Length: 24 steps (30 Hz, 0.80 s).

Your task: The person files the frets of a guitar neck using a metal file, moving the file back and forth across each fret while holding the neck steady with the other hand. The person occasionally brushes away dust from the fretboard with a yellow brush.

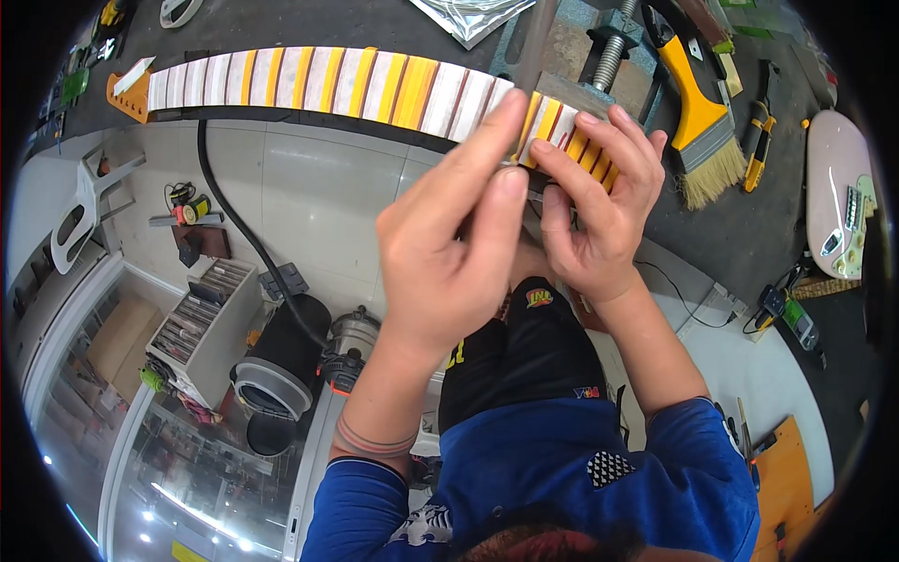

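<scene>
This is a workshop, apparently for guitars. A dark grey flat workbench (375, 23) carries a blue-and-grey metal vise (609, 70), a yellow-handled brush with pale bristles (695, 112) and a yellow-and-black slim hand tool (757, 145). There is 1 long curved-looking guitar neck banded in white and yellow tape (318, 80), plus 1 pale pink glossy guitar body (829, 169). A black ribbed hose (213, 178) runs down beside the bench.

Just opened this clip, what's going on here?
A person is handling a guitar neck striped white and yellow. Their left hand is at a long grey bar crossing the neck, its grip unclear; the right hand has its fingers on the stripes just right of it. A vise sits behind, a yellow-handled brush to its right.
</scene>
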{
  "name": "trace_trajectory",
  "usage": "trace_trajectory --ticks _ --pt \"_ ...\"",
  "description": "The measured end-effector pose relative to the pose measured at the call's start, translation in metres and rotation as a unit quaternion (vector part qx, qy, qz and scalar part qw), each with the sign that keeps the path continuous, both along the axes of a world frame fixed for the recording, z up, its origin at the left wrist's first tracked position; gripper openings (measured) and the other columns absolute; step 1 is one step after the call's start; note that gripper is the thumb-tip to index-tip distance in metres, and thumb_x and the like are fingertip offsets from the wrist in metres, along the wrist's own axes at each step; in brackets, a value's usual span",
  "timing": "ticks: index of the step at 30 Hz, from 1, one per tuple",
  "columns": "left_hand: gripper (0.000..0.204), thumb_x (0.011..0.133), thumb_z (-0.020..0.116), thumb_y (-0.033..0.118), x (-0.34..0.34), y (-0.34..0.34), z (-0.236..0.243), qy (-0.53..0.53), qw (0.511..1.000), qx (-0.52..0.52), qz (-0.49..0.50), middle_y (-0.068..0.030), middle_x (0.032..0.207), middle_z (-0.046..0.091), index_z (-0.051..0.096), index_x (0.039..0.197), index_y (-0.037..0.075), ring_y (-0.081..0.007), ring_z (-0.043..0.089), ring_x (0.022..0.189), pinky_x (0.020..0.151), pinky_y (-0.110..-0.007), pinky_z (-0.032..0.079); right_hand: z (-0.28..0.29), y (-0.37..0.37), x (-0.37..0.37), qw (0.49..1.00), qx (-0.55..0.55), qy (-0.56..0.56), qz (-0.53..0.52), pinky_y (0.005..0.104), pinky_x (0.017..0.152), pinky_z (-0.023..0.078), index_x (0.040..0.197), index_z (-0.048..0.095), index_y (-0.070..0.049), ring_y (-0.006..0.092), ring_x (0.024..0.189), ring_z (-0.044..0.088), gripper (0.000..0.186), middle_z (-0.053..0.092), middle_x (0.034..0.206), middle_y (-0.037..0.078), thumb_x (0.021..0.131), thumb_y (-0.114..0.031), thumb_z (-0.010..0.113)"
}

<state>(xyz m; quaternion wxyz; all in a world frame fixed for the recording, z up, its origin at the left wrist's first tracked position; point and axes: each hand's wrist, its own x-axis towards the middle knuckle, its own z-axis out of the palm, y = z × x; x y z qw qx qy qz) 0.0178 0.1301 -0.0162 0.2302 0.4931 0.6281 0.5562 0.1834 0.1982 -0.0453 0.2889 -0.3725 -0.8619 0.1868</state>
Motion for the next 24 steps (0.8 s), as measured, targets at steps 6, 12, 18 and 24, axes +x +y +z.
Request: trace_trajectory --ticks 6,12,18,24 --pt "0.056 0.100 0.070 -0.003 -0.010 -0.046 0.009 -0.288 0.945 -0.153 0.010 0.0076 0.080 0.048 0.058 0.155 -0.005 0.0002 0.036 0.067 0.058 -0.021 0.027 -0.001 0.000 0.003 1.000 0.017 -0.017 0.012 0.0571 0.130 0.021 0.129 0.080 -0.023 0.0384 0.146 0.050 0.053 0.061 0.145 0.011 0.080 -0.003 0.072" --pt "0.056 0.106 0.063 0.000 -0.009 -0.081 -0.003 -0.228 0.949 -0.206 -0.072 -0.0005 0.071 0.063 0.048 0.159 -0.009 -0.0031 0.053 0.056 0.050 -0.019 0.039 -0.002 -0.001 -0.001 1.000 0.018 -0.008 -0.014 0.0535 0.131 0.019 0.123 0.083 -0.027 0.0335 0.145 0.049 0.053 0.063 0.142 0.006 0.076 -0.003 0.073" --pt "0.054 0.103 0.063 -0.003 -0.005 -0.106 -0.003 -0.201 0.954 -0.208 -0.079 0.0007 0.071 0.061 0.053 0.156 -0.008 -0.0045 0.052 0.057 0.053 -0.022 0.041 -0.004 -0.002 -0.003 0.999 0.027 0.000 -0.021 0.0532 0.131 0.020 0.122 0.083 -0.027 0.0332 0.145 0.050 0.053 0.064 0.141 0.005 0.076 -0.002 0.073" --pt "0.052 0.097 0.070 -0.005 0.004 -0.129 0.011 -0.104 0.970 -0.206 -0.070 -0.0072 0.087 0.068 0.063 0.149 -0.006 -0.0100 0.062 0.064 0.062 -0.024 0.048 -0.005 -0.002 -0.001 0.999 0.030 0.002 -0.023 0.0523 0.131 0.020 0.122 0.083 -0.027 0.0330 0.144 0.051 0.052 0.064 0.142 0.005 0.077 -0.002 0.074"
